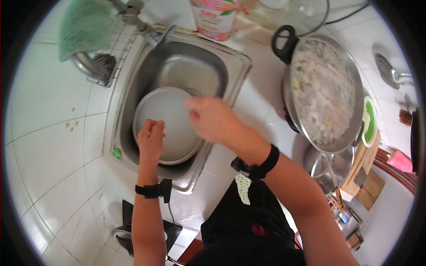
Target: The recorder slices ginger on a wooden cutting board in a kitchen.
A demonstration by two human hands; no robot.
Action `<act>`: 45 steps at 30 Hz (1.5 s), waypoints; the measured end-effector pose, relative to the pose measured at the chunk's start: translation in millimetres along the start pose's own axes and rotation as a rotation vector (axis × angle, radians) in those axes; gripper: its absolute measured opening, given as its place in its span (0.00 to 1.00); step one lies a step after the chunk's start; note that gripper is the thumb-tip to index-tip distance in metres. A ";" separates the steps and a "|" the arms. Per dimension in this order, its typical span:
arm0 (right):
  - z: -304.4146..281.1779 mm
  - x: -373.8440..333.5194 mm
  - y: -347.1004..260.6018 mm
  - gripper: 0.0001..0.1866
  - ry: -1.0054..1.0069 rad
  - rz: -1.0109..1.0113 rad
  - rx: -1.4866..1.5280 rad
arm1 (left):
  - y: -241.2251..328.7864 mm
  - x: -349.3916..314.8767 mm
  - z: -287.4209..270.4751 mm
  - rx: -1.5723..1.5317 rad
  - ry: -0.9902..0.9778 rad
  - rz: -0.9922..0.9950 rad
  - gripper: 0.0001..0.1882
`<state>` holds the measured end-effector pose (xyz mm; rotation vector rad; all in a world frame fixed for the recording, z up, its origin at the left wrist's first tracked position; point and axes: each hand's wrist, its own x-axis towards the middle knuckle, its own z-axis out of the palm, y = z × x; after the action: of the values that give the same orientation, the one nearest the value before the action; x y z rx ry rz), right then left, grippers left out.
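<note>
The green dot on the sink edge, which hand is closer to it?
Left. The left hand is beside the green dot; the right hand is farther away, across the round pan.

Sink (133,88) crowded by round tray (171,133)

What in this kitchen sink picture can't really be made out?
- What the left hand grips: hidden inside its closed fingers, head view.
- The right hand: motion-blurred, so its fingers and hold are unclear.
- The round metal pan in the sink: near rim covered by both hands.
- The pink carton: cut off by the top edge.
</note>
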<state>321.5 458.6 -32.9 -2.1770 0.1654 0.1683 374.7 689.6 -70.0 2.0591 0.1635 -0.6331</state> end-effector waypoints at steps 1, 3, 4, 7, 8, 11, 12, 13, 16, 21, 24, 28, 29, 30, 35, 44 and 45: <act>-1.3 -17.6 -2.1 0.19 0.007 0.014 -0.007 | -8.9 0.5 -0.3 0.046 0.048 0.084 0.12; -4.0 -50.5 -7.9 0.15 -0.114 0.028 0.026 | -10.8 -3.4 2.3 0.014 0.048 0.058 0.13; -5.1 -67.0 -7.1 0.15 -0.104 0.035 0.027 | -10.9 -5.0 2.4 -0.016 0.064 0.029 0.14; -3.5 -117.9 2.5 0.16 -0.139 -0.006 0.032 | -16.0 -7.7 0.1 0.068 0.096 0.033 0.16; -3.5 -134.8 4.1 0.16 -0.188 0.006 0.002 | -12.1 -11.6 1.4 0.105 0.142 0.001 0.18; -0.7 -183.8 17.3 0.17 -0.275 0.064 -0.038 | 17.4 -30.2 10.2 0.005 0.113 -0.164 0.15; 2.0 -198.4 21.8 0.17 -0.327 0.094 -0.049 | 19.3 -33.7 10.2 0.020 0.113 -0.149 0.15; 8.0 -214.6 29.6 0.17 -0.308 0.092 -0.037 | 15.2 -34.4 9.2 -0.028 0.099 -0.158 0.14; 25.9 -262.6 57.9 0.15 -0.342 0.104 -0.103 | 5.2 -34.3 8.7 -0.066 0.069 -0.194 0.15; 30.9 -340.6 98.1 0.08 -0.339 0.228 -0.110 | -0.1 -42.8 6.0 -0.137 0.033 -0.224 0.23; 23.9 -386.8 130.8 0.09 -0.403 0.351 -0.126 | -1.1 -48.5 2.9 0.011 0.108 -0.182 0.23; 11.9 -458.1 179.0 0.13 -0.297 0.613 -0.143 | 14.9 -64.8 6.4 0.101 0.173 -0.193 0.16; 11.9 -474.8 191.3 0.14 -0.261 0.724 -0.125 | 18.4 -67.5 2.4 0.085 0.173 -0.184 0.11; 11.9 -494.0 206.4 0.14 -0.243 0.765 -0.075 | 21.7 -71.1 1.9 0.091 0.174 -0.164 0.11; 32.7 -602.6 290.6 0.19 -0.037 0.868 0.013 | 31.6 -86.1 -1.0 0.369 0.246 -0.052 0.12; 53.5 -715.2 356.4 0.15 0.134 1.277 0.546 | 58.4 -122.1 14.4 0.298 0.357 0.100 0.17; 56.2 -725.5 363.2 0.14 0.112 1.271 0.578 | 61.3 -124.5 20.8 0.292 0.384 0.104 0.17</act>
<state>-459.9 337.9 -223.5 -1.2301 1.4487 0.6098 282.0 655.3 29.6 2.4411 0.1916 -0.1990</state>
